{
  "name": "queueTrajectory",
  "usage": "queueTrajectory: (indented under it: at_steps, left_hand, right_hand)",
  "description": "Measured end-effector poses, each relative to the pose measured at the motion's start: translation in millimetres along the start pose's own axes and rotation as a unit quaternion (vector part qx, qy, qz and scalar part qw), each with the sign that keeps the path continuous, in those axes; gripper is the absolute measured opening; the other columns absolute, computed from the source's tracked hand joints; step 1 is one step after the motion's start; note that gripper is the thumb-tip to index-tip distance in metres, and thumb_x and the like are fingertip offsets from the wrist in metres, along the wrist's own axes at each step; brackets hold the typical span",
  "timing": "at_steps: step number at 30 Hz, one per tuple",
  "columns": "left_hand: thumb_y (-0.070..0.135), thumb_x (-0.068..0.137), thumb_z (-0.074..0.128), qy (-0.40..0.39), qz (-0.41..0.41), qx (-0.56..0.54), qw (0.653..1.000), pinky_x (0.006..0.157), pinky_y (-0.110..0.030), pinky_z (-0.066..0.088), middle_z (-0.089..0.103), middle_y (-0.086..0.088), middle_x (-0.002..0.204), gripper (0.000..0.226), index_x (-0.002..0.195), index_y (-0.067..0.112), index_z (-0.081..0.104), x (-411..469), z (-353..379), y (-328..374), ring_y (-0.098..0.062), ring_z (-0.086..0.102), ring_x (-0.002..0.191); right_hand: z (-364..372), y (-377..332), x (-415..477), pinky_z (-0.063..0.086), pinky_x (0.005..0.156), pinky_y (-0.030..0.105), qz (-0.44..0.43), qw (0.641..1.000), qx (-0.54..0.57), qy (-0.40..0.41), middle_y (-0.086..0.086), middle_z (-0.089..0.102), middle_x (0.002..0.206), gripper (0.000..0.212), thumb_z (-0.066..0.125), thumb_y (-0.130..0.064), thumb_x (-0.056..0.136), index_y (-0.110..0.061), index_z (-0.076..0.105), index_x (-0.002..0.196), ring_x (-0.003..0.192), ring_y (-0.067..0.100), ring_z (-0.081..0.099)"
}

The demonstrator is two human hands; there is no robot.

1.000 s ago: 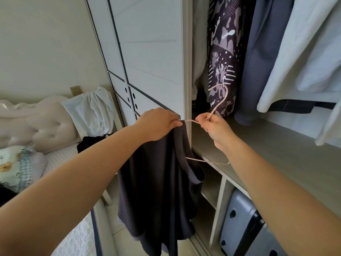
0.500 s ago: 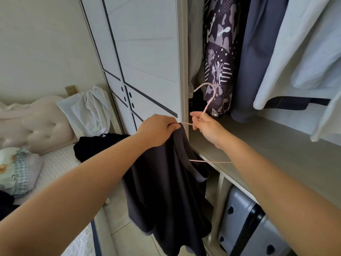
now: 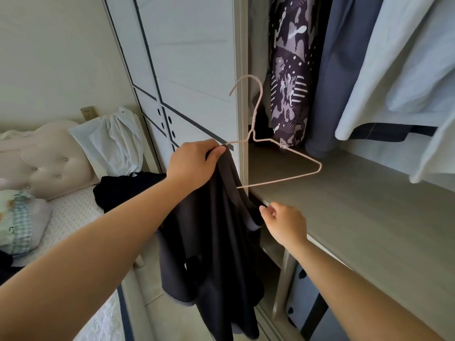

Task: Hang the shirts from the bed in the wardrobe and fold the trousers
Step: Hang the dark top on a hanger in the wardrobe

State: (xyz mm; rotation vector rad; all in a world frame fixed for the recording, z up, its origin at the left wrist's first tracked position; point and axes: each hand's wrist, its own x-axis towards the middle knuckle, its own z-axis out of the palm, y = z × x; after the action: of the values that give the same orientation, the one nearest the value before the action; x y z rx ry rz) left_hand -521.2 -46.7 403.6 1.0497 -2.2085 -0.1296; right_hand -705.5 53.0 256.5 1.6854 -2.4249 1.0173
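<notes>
1 shirt (image 3: 216, 254) in left grip (image 3: 194, 166)

Holds dark shirt (image 3: 214, 254) and pink hanger (image 3: 283, 153) together in left hand (image 3: 194, 163), with curled right hand (image 3: 283, 222) at shirt's right edge.

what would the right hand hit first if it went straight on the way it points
Most likely the shirt: the right hand points up and left at its hanging fold, just below the hanger's lower bar. Fingertips look nearly on the cloth, though depth is unclear.
</notes>
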Motion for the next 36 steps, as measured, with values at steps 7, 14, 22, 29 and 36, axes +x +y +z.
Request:
queueTrajectory:
  at_steps: [7, 14, 22, 29, 36]
  left_hand:
    - [0.036, 0.096, 0.048, 0.036, 0.015, -0.070, 0.997, 0.051, -0.024, 0.029, 0.046, 0.017, 0.050, 0.021, 0.075, 0.039, 0.051, -8.4, -9.0, -0.2, -0.002, 0.046, 0.053]
    - [0.038, 0.095, 0.046, 0.050, 0.007, -0.085, 0.995, 0.051, -0.027, 0.035, 0.047, 0.008, 0.053, 0.023, 0.077, 0.029, 0.056, -13.8, -13.0, -25.7, -0.007, 0.046, 0.053]
    - [0.041, 0.095, 0.037, 0.071, 0.107, 0.018, 0.992, 0.048, -0.031, 0.040, 0.055, 0.000, 0.058, 0.044, 0.085, 0.007, 0.063, -38.8, -5.9, -68.4, -0.024, 0.052, 0.053]
    - [0.042, 0.101, 0.028, 0.099, 0.209, 0.043, 0.972, 0.048, -0.037, 0.052, 0.065, -0.009, 0.072, 0.057, 0.088, 0.002, 0.066, -54.6, -5.2, -86.4, -0.031, 0.063, 0.057]
    - [0.041, 0.101, 0.028, 0.078, 0.238, 0.040, 0.967, 0.048, -0.035, 0.052, 0.066, -0.008, 0.073, 0.055, 0.089, 0.004, 0.066, -56.2, -11.2, -90.5, -0.029, 0.063, 0.058]
  right_hand:
    - [23.0, -9.1, 20.0, 0.046, 0.050, 0.023, 0.363, 0.856, 0.302, -0.212, 0.002, 0.061, 0.081, 0.021, 0.058, -0.029, 0.089, -0.016, 0.058, 0.105, 0.066, 0.012, 0.059]
    - [25.0, 1.8, 22.7, 0.047, 0.080, 0.039, 0.508, 0.584, 0.608, -0.177, 0.015, 0.058, 0.109, 0.014, 0.040, -0.004, 0.097, -0.001, 0.054, 0.094, 0.109, 0.027, 0.056]
    - [-6.1, 2.2, 43.1, 0.056, 0.063, 0.044, 0.491, 0.516, 0.688, -0.138, 0.017, 0.069, 0.077, 0.026, 0.039, -0.007, 0.096, -0.003, 0.063, 0.087, 0.074, 0.030, 0.068]
    - [-27.9, 5.9, 49.7, 0.047, 0.064, 0.039, 0.497, 0.551, 0.666, -0.071, 0.010, 0.062, 0.086, 0.019, 0.049, -0.018, 0.095, -0.007, 0.057, 0.082, 0.077, 0.025, 0.059]
    - [-34.7, 14.1, 58.7, 0.048, 0.074, 0.030, 0.464, 0.656, 0.595, 0.003, 0.000, 0.055, 0.083, 0.015, 0.051, -0.013, 0.094, -0.017, 0.051, 0.079, 0.072, 0.013, 0.053]
